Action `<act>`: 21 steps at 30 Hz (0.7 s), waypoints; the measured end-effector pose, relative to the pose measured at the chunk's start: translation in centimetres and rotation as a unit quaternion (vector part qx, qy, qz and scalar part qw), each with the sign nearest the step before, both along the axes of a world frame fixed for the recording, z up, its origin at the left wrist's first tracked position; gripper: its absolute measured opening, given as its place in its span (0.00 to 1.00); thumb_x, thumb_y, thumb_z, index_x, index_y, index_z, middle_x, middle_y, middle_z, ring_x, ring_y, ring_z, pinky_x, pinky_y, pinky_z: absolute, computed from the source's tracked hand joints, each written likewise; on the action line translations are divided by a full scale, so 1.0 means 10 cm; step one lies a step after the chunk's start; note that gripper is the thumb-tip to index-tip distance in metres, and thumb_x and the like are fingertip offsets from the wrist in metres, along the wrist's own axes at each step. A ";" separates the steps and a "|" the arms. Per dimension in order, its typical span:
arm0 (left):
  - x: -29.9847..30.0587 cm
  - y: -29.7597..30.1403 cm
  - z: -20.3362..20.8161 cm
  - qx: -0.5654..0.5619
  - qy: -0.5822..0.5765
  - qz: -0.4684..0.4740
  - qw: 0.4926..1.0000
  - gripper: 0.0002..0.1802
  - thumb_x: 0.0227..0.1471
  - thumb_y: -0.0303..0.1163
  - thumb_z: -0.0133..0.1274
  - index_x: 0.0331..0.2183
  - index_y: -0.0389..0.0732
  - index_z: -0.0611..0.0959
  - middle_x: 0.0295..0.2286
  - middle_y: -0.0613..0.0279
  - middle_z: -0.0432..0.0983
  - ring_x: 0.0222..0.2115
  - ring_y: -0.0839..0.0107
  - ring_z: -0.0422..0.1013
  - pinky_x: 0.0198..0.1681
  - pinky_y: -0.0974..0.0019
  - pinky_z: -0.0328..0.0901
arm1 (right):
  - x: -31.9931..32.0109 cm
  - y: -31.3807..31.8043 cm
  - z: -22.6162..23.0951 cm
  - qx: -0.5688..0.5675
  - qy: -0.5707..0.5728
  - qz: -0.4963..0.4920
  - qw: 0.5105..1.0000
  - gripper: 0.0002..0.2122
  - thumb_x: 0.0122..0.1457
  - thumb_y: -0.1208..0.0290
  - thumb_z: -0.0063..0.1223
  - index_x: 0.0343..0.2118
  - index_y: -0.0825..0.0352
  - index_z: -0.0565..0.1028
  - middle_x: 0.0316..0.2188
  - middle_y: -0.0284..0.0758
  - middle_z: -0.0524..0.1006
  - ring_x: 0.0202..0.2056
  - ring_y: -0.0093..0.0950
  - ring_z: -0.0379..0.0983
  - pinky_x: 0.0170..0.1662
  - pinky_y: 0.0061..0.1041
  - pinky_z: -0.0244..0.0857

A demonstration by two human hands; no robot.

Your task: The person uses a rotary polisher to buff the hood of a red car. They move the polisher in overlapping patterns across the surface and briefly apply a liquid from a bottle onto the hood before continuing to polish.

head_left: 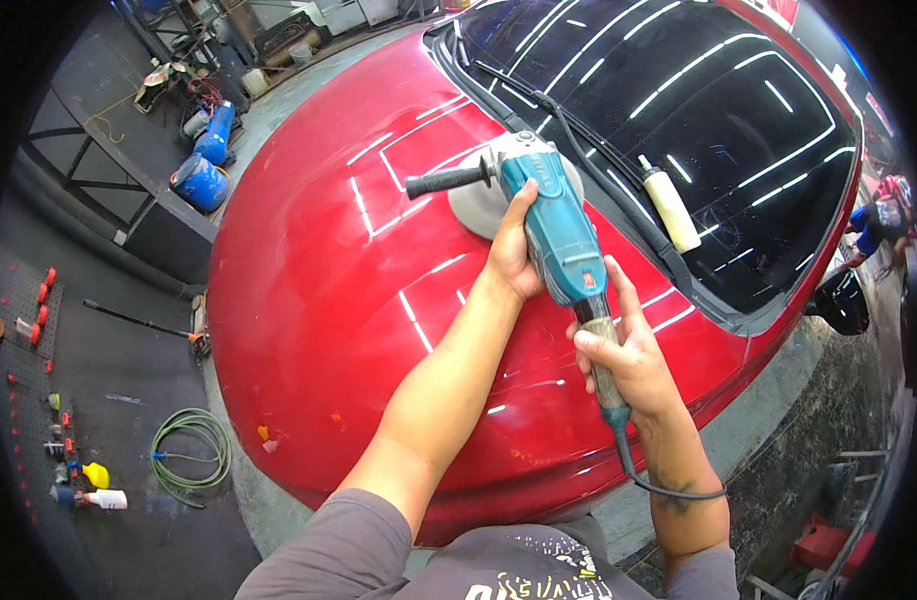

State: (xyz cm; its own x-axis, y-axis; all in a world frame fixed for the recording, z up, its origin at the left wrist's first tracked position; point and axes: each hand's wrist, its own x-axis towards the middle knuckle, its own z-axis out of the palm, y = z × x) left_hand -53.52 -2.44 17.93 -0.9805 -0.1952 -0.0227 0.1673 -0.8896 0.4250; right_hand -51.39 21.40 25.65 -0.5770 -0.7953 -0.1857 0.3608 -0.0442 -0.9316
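Vehicle workshop, paintwork type. Evidence as follows.
- 1 car (328, 240), red, indoors; bonnet (308, 340) and windscreen (698, 110) mirror rows of strip lights (777, 96).
- 1 polisher (553, 215), teal, corded, pale disc (476, 205) at the bonnet.
- 1 pale bottle (673, 212), nozzle-topped, lying on the windscreen.
- 1 pegboard (20, 300), dark, red fittings (44, 292).
- 1 yellow bottle (96, 475) and 1 white bottle (108, 498), lower left.
- 1 hose (225, 450), green, coiled.
- 2 tanks (199, 183), blue, close together.
- Floor (768, 405), grey, worn.
- Assorted gear (303, 30), upper left.

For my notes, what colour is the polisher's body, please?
Polisher's body: teal, best seen in the head view.
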 end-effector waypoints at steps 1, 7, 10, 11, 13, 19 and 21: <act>-0.10 -0.01 0.04 -0.008 -0.009 0.001 1.000 0.44 0.60 0.64 0.62 0.62 0.39 0.74 0.48 0.40 0.80 0.48 0.43 0.81 0.51 0.36 0.79 | -0.03 -0.02 0.00 -0.001 -0.006 -0.006 1.000 0.51 0.63 0.77 0.64 0.81 0.52 0.41 0.36 0.37 0.79 0.26 0.20 0.77 0.23 0.21 0.74; 0.41 -0.15 0.10 -0.018 -0.054 0.003 0.998 0.47 0.59 0.65 0.62 0.64 0.39 0.71 0.48 0.40 0.79 0.48 0.43 0.80 0.51 0.35 0.78 | 0.25 -0.12 -0.13 -0.025 -0.051 0.031 0.998 0.52 0.62 0.77 0.65 0.81 0.50 0.39 0.42 0.41 0.78 0.29 0.24 0.78 0.25 0.23 0.76; 1.02 -0.11 0.08 -0.001 -0.082 0.046 0.996 0.48 0.60 0.65 0.60 0.63 0.36 0.70 0.47 0.42 0.78 0.49 0.43 0.80 0.51 0.32 0.79 | 0.61 -0.10 -0.14 -0.007 -0.068 0.073 0.995 0.53 0.63 0.76 0.66 0.81 0.49 0.37 0.38 0.37 0.79 0.27 0.21 0.77 0.26 0.23 0.74; 1.23 -0.09 0.06 0.002 -0.088 0.064 0.994 0.48 0.61 0.66 0.60 0.63 0.34 0.70 0.47 0.42 0.79 0.49 0.43 0.80 0.51 0.31 0.79 | 0.74 -0.09 -0.16 0.005 -0.072 0.090 0.993 0.53 0.63 0.75 0.65 0.81 0.50 0.36 0.35 0.35 0.79 0.25 0.19 0.75 0.25 0.22 0.73; 1.68 -0.07 0.03 -0.004 -0.081 0.095 0.992 0.46 0.62 0.65 0.58 0.60 0.32 0.73 0.46 0.43 0.80 0.48 0.43 0.81 0.51 0.31 0.79 | 1.00 -0.07 -0.19 -0.009 -0.110 0.132 0.985 0.54 0.62 0.78 0.66 0.81 0.48 0.37 0.43 0.38 0.79 0.31 0.21 0.78 0.28 0.22 0.76; 2.51 0.16 -0.12 0.045 -0.046 0.154 0.986 0.44 0.64 0.67 0.53 0.58 0.33 0.76 0.48 0.44 0.80 0.53 0.45 0.80 0.56 0.26 0.75 | 1.28 0.03 -0.35 0.004 -0.131 0.246 0.960 0.54 0.62 0.78 0.67 0.81 0.50 0.38 0.43 0.37 0.78 0.32 0.19 0.76 0.30 0.21 0.75; 2.47 0.26 -0.11 0.039 -0.061 0.163 0.984 0.44 0.64 0.67 0.53 0.58 0.33 0.75 0.49 0.44 0.79 0.53 0.44 0.80 0.57 0.25 0.74 | 1.30 0.11 -0.34 -0.005 -0.126 0.214 0.969 0.54 0.61 0.74 0.70 0.81 0.48 0.41 0.43 0.37 0.77 0.29 0.17 0.74 0.27 0.20 0.71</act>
State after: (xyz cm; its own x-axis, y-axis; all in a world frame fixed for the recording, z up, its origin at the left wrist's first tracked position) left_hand -28.83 0.16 16.78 -0.8553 -0.4915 -0.1638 0.4005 -0.8279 0.3927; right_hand -38.37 22.53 22.24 -0.1315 -0.9539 -0.2698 0.5641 0.1518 -0.8117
